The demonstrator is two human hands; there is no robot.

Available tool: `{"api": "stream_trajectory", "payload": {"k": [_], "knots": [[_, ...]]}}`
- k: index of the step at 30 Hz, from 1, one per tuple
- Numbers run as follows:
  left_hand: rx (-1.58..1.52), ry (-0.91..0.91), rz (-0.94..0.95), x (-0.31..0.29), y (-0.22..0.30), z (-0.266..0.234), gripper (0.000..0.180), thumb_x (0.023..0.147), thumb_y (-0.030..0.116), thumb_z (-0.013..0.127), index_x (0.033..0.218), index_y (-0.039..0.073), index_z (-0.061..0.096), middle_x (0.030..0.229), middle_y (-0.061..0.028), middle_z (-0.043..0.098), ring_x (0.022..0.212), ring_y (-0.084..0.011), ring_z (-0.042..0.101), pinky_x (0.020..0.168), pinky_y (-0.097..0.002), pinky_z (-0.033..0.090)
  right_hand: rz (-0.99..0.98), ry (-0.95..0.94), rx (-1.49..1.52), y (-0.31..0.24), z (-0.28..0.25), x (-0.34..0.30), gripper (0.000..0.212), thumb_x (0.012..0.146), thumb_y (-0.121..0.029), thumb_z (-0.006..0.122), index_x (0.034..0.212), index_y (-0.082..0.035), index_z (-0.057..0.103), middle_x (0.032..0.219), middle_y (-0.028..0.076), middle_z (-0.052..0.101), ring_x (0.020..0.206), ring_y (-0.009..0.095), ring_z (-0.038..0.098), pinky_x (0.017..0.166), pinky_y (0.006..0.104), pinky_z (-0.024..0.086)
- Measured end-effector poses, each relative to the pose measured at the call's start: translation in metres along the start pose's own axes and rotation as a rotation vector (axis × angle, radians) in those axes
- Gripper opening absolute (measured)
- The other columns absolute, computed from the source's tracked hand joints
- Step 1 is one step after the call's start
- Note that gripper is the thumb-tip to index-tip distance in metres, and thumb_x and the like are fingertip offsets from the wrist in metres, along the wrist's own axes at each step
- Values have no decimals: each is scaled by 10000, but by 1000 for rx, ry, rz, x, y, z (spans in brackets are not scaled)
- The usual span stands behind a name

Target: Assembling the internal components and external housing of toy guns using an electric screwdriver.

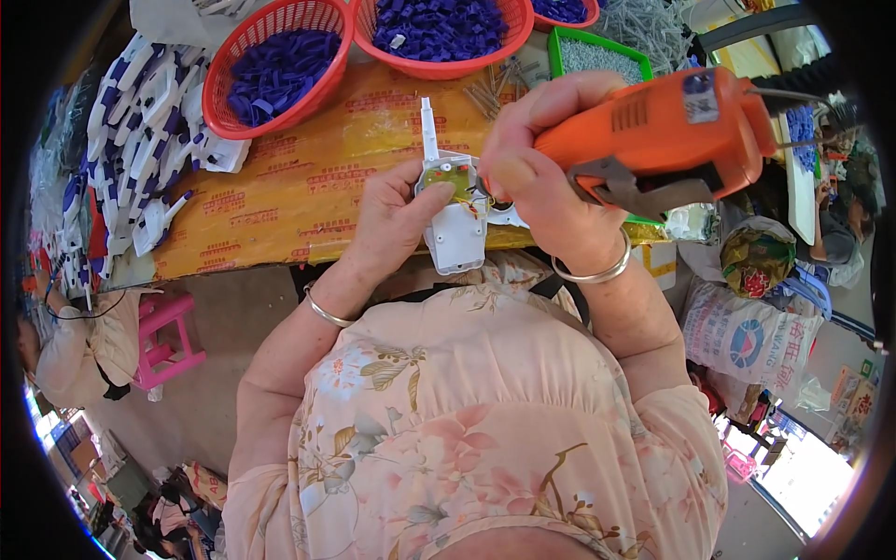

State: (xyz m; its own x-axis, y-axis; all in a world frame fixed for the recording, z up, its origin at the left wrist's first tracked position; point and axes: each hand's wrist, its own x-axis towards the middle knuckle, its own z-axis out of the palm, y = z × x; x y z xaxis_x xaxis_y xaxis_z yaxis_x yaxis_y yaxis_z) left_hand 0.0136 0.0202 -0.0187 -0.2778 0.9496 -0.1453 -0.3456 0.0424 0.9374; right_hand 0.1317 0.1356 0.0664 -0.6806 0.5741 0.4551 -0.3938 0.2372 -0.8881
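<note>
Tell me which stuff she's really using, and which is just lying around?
In use: left hand holding white plastic part; right hand gripping orange electric screwdriver.

Lying about: red baskets of blue pieces, green tray, pile of white-and-blue parts, pink stool.

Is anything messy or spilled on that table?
A little. Some loose metal pins lie scattered on the yellow table cover, outside the green tray. The blue parts sit inside the red baskets. Nothing looks broken.

Two red baskets (280, 65) of blue plastic parts — green tray (597, 51) of screws; pink stool (168, 341) — printed sack (747, 341) on floor.
</note>
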Motion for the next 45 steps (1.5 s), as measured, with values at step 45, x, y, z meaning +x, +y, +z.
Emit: {"api": "stream_trajectory", "payload": {"k": [45], "knots": [[196, 139, 217, -13, 2, 10, 160, 870, 37, 549, 1028, 6, 542, 899, -15, 595, 784, -56, 539, 666, -220, 453, 134, -35, -481, 42, 0, -48, 225, 722, 49, 628, 940, 1, 601, 820, 104, 579, 638, 168, 588, 546, 268, 479]]}}
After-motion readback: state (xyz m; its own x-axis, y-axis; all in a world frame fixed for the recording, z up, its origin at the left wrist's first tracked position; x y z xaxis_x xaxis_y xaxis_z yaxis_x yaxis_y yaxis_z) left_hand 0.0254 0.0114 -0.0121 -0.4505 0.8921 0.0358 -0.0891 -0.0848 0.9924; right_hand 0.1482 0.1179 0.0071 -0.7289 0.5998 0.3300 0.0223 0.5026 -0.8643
